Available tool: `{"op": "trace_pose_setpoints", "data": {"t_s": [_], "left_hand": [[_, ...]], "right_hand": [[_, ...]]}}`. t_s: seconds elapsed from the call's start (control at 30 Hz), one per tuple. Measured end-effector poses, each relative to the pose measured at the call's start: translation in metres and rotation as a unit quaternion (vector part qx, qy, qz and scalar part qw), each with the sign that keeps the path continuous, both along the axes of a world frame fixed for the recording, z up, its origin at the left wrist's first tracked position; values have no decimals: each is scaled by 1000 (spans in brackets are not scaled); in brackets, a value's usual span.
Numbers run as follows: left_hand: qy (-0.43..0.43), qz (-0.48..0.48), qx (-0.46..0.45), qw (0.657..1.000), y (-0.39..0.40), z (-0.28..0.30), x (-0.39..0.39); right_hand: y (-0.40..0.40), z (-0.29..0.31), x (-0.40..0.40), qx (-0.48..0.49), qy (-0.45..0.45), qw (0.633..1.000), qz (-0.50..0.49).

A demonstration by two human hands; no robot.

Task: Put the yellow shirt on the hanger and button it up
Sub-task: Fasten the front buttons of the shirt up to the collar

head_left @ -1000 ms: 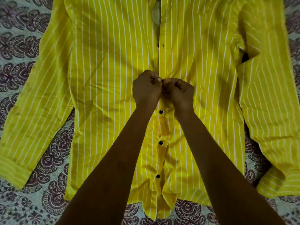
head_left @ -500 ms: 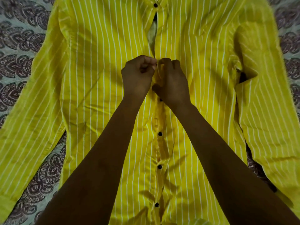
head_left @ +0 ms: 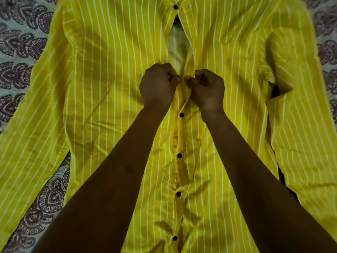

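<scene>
Since the earlier frame both hands are seen further apart on the placket. The yellow, white-striped cotton shirt (head_left: 113, 73) is laid flat on a patterned bedsheet (head_left: 21, 42). A small black button (head_left: 177, 76) is pinched by the left hand (head_left: 157, 86); the placket edge is gripped by the right hand (head_left: 207, 88). The buttonhole is best held taut and the button tilted through edgewise.

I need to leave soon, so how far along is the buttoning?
Done: four lower buttons and the top button. In hand: left hand and right hand pinch the placket at the next button. Left: the open gap above.
</scene>
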State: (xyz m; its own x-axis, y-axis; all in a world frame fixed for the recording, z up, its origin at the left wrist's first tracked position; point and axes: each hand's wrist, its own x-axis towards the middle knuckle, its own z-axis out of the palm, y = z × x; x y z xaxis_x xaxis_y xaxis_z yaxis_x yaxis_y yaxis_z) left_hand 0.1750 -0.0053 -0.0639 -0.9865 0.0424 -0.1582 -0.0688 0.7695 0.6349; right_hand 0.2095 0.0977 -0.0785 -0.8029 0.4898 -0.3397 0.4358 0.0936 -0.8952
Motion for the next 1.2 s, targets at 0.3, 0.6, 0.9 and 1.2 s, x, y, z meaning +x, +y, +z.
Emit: {"op": "trace_pose_setpoints", "data": {"t_s": [0.3, 0.6, 0.9, 1.2], "left_hand": [[-6, 37, 76, 996, 9, 11, 4], [-20, 48, 68, 996, 9, 7, 8], [5, 29, -27, 999, 10, 0, 0], [-62, 11, -6, 998, 8, 4, -17]], "right_hand": [[3, -2, 10, -210, 28, 976, -39], [-1, -3, 8, -178, 18, 982, -57], [-3, -8, 8, -148, 21, 987, -59], [-6, -10, 8, -129, 32, 989, -71]]}}
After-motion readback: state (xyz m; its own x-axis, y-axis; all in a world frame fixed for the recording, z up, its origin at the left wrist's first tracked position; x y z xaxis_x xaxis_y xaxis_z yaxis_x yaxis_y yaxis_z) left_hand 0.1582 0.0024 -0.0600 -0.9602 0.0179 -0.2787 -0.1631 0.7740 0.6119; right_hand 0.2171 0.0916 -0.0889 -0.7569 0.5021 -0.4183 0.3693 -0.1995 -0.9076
